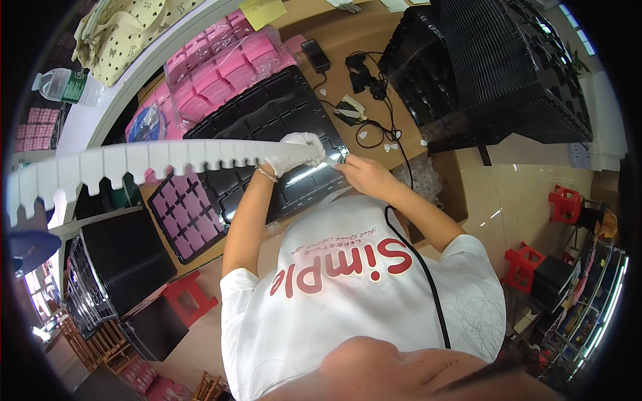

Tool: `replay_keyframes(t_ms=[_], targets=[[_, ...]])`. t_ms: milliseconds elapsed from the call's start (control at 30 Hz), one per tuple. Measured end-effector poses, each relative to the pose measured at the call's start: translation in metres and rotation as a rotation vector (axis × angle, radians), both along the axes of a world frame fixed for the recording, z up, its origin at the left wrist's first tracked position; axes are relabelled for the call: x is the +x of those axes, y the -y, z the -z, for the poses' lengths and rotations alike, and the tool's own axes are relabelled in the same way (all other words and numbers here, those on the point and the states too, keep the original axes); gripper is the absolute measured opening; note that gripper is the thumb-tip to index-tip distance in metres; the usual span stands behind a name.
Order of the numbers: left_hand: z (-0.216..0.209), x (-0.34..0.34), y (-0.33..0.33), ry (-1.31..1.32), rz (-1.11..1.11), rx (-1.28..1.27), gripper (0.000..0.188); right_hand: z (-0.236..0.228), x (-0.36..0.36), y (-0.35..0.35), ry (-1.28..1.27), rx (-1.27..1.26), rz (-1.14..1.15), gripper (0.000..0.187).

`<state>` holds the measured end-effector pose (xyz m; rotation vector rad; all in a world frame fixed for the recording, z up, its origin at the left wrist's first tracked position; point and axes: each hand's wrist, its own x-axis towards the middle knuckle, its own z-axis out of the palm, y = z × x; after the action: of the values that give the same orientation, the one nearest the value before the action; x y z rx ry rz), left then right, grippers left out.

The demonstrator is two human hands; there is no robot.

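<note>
A long white notched strip [167,158] runs from the far left to the middle, its comb-like teeth pointing down. My left hand [304,152], in a white glove, is closed around it near its right end. The bare fingers of my right hand [368,177] are pinched at a pale narrow end just right of the glove, seemingly the same strip. Both hands are over a glossy black compartment tray [267,110]. Left of it lies a black-rimmed tray with pink-purple compartments [189,214].
Pink trays in clear film [227,63] lie behind the black tray. A black power adapter [315,56] and tangled cables [386,100] are on the brown table. Tall black tray stacks [515,73] stand at the right. A water bottle [67,87] is at the far left.
</note>
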<state>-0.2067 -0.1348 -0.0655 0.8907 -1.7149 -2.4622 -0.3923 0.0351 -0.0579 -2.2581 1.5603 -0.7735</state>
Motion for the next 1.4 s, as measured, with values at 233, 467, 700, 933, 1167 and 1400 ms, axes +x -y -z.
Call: replay_keyframes(t_ms=[233,467,700,933,1167,1400], targets=[[0.005,-0.008,0.005,0.087,0.083,0.043,0.005,-0.005,0.009,0.001,-0.229,0.008,0.063,0.029],[0.006,-0.007,0.005,0.006,0.070,0.056,0.004,0.017,0.011,0.014,-0.314,-0.091,0.060,0.032],[0.012,-0.004,0.001,-0.064,0.018,0.075,0.004,0.013,0.010,0.012,-0.222,-0.030,0.022,0.028],[0.011,0.001,-0.008,-0.139,-0.169,0.065,0.003,0.008,-0.001,0.025,0.624,0.311,0.172,0.020],[-0.021,0.038,-0.028,-0.153,-0.293,-0.210,0.011,-0.007,-0.010,0.029,0.394,0.211,-0.080,0.016],[-0.035,0.159,-0.078,-0.027,-0.067,-0.496,0.026,-0.039,0.024,0.037,0.355,0.114,-0.415,0.016]])
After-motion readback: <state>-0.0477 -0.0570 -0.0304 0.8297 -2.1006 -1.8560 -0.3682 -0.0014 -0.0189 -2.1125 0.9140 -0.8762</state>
